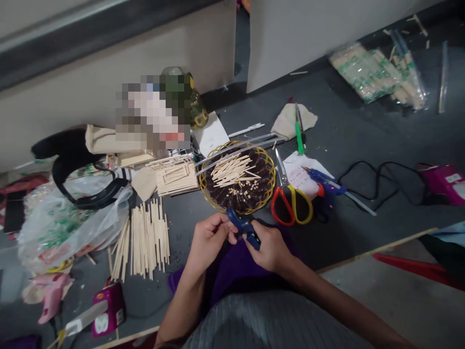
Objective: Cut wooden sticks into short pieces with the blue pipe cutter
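Near the table's front edge, my right hand is wrapped round a dark blue hand tool, which looks like a small cutter. My left hand is beside the tool's head with thumb and fingers pinched together; what they hold, if anything, is too small to make out. Just beyond both hands is a dark woven basket with a yellow rim. Thin wooden sticks lie in it, with many short cut pieces. Under my hands a purple cloth is partly hidden.
Red-and-yellow scissors and a blue glue gun lie right of the basket. A green knife rests farther back. Left are stick rows, a stick-built piece, a plastic bag and a pink glue gun.
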Demonstrator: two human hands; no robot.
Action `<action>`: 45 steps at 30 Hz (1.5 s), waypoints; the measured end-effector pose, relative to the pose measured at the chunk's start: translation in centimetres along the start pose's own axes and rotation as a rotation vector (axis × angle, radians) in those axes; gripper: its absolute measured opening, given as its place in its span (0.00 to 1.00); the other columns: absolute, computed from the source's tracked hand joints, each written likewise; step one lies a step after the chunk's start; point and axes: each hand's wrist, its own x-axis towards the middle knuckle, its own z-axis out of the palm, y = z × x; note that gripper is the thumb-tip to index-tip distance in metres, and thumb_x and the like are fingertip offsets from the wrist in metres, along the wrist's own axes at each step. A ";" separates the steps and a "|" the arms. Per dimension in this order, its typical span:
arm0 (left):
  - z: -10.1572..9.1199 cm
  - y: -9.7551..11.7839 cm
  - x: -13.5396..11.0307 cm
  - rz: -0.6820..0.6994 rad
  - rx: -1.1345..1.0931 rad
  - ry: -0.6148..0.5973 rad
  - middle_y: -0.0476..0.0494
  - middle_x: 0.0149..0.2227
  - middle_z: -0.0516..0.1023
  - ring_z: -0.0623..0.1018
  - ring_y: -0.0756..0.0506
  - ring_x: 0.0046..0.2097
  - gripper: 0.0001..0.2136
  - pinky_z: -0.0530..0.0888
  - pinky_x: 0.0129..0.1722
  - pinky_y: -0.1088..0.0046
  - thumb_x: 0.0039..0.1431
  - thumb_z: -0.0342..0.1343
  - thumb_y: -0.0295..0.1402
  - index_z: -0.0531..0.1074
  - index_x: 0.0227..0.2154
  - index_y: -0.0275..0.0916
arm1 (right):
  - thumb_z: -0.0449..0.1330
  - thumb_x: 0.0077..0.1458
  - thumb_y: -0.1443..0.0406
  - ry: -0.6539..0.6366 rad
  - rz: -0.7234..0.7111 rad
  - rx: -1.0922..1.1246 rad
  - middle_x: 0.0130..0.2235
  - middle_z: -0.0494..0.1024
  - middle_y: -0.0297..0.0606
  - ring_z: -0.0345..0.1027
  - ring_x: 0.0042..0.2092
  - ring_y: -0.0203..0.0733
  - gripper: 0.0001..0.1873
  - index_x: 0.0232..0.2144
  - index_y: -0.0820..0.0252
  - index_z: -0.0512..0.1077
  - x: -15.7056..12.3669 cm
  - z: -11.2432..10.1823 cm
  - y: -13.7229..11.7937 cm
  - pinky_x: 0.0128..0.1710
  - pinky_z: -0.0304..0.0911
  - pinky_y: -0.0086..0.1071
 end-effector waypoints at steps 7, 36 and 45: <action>1.0 -1.2 1.0 0.120 -0.029 0.210 0.51 0.24 0.74 0.75 0.54 0.22 0.04 0.71 0.26 0.80 0.55 0.62 0.31 0.77 0.27 0.36 | 0.53 0.53 0.66 0.016 0.027 0.118 0.22 0.71 0.33 0.67 0.23 0.39 0.02 0.30 0.56 0.62 0.7 0.3 0.4 0.26 0.57 0.29; 1.1 -1.6 0.8 0.043 -0.076 0.263 0.50 0.21 0.74 0.74 0.52 0.22 0.10 0.71 0.25 0.77 0.56 0.62 0.39 0.77 0.28 0.36 | 0.54 0.56 0.64 -0.079 0.112 0.151 0.26 0.77 0.34 0.72 0.27 0.41 0.02 0.31 0.56 0.65 0.7 -0.7 -0.3 0.29 0.61 0.29; 1.9 -1.0 -1.7 0.075 -0.209 0.279 0.51 0.22 0.74 0.73 0.53 0.22 0.11 0.71 0.26 0.78 0.55 0.62 0.39 0.75 0.28 0.35 | 0.54 0.53 0.68 -0.089 0.139 0.296 0.35 0.76 0.37 0.72 0.36 0.42 0.10 0.40 0.56 0.65 -1.5 -1.9 -1.5 0.38 0.66 0.33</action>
